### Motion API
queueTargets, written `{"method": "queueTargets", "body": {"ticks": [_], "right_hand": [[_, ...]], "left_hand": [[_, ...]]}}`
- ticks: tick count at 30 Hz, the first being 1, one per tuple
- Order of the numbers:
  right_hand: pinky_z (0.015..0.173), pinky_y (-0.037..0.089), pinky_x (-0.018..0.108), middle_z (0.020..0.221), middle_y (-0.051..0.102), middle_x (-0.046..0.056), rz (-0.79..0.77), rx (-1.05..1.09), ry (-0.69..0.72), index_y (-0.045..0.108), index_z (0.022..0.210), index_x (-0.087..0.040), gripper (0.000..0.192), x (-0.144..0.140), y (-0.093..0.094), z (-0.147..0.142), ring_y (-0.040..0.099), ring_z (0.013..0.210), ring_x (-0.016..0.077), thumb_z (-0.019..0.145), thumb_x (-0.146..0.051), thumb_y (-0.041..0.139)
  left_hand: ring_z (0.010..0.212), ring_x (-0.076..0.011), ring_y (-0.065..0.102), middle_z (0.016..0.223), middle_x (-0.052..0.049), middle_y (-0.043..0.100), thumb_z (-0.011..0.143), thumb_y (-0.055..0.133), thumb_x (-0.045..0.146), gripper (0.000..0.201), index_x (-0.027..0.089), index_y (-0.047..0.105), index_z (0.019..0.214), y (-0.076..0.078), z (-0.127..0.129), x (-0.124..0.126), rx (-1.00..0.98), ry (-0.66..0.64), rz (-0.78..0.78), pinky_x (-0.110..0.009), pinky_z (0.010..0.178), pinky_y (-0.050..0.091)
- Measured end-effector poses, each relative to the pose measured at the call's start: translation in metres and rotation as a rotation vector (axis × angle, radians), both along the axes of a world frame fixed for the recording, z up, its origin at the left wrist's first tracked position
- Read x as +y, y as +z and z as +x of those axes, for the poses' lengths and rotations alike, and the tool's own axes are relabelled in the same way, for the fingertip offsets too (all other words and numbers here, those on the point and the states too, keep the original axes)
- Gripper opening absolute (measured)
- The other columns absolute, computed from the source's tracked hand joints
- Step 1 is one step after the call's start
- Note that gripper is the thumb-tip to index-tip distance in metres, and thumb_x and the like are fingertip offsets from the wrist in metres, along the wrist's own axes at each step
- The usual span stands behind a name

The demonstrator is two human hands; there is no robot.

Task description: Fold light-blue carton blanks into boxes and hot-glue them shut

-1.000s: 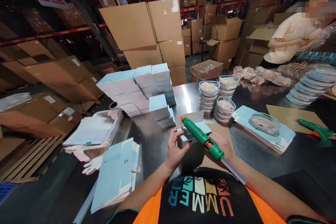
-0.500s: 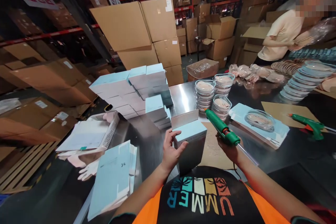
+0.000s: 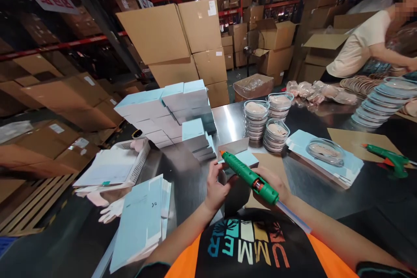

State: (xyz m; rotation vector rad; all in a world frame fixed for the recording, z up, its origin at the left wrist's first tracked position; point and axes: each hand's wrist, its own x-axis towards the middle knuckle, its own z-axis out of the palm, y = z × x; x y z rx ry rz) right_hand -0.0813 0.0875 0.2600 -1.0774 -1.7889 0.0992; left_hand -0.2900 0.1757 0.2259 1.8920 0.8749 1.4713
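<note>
My left hand (image 3: 215, 190) grips the left side of a small light-blue carton (image 3: 237, 197), thumb in front and fingers behind. The carton stands upright before me, a grey flap (image 3: 235, 147) raised at its back edge. My right hand (image 3: 276, 182) is wrapped around a green hot glue gun (image 3: 243, 171), its handle hidden by the hand. The gun's orange nozzle points left, over the carton's top near the flap. A clear glue stick (image 3: 295, 218) sticks out of its rear end. Brown cardboard (image 3: 272, 165) lies beneath, beside the carton.
Stacked blue-and-white cartons (image 3: 156, 110) stand behind left, flat blue cartons (image 3: 138, 221) nearer. Round clear packs (image 3: 256, 117) are stacked ahead. Right lie flat cartons (image 3: 345, 169) with a clear pack (image 3: 325, 152) and a second glue gun (image 3: 387, 156). A co-worker (image 3: 365, 45) leans over the table's far right.
My right hand has brought the glue gun left, its nozzle now over the carton's top edge. My left hand stays on the carton. The co-worker has bent forward to the right.
</note>
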Motion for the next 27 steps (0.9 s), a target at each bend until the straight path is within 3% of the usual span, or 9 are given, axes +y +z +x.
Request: {"method": "queueTargets", "body": {"ticks": [6,12,19,24,27], "right_hand": [[0.065,0.061,0.032,0.087,0.071,0.002,0.056,0.001,-0.013,0.066,0.118,-0.023,0.03,0.008,0.002,-0.004,0.071,0.074,0.0209,0.089,-0.019,0.065],[0.073,0.064,0.038,0.099,0.075,0.008,0.026,0.009,-0.105,0.065,0.122,-0.021,0.035,0.003,-0.013,0.006,0.075,0.084,0.026,0.087,-0.019,0.067],[0.066,0.061,0.038,0.083,0.071,0.004,-0.081,0.112,-0.274,0.067,0.103,-0.026,0.018,-0.008,-0.019,0.022,0.07,0.07,0.0257,0.085,-0.023,0.065],[0.073,0.064,0.041,0.086,0.074,0.005,-0.194,0.246,-0.368,0.068,0.098,-0.025,0.013,-0.014,-0.027,0.03,0.072,0.073,0.0264,0.085,-0.027,0.066],[0.067,0.063,0.039,0.082,0.074,0.004,-0.289,0.324,-0.395,0.069,0.096,-0.026,0.012,-0.015,-0.04,0.038,0.071,0.07,0.0257,0.088,-0.034,0.069]], "left_hand": [[0.113,-0.0283,0.069,0.12,-0.011,0.067,0.088,0.082,0.045,0.035,0.023,0.073,0.114,-0.001,0.001,-0.002,-0.004,-0.016,0.059,-0.042,0.096,0.058],[0.115,-0.0294,0.068,0.122,-0.012,0.065,0.086,0.083,0.048,0.039,0.021,0.075,0.113,-0.009,-0.002,-0.003,0.017,0.029,-0.012,-0.042,0.096,0.057],[0.122,-0.032,0.064,0.124,-0.013,0.065,0.082,0.084,0.057,0.043,0.023,0.077,0.109,-0.012,-0.006,-0.005,0.02,0.061,-0.084,-0.04,0.095,0.055],[0.114,-0.0281,0.066,0.123,-0.012,0.064,0.083,0.083,0.06,0.047,0.022,0.076,0.109,-0.011,-0.008,-0.006,0.024,0.044,-0.115,-0.034,0.088,0.054],[0.107,-0.0258,0.066,0.12,-0.011,0.065,0.082,0.081,0.065,0.051,0.021,0.076,0.108,-0.008,-0.009,-0.005,0.02,0.036,-0.13,-0.034,0.086,0.054]]}}
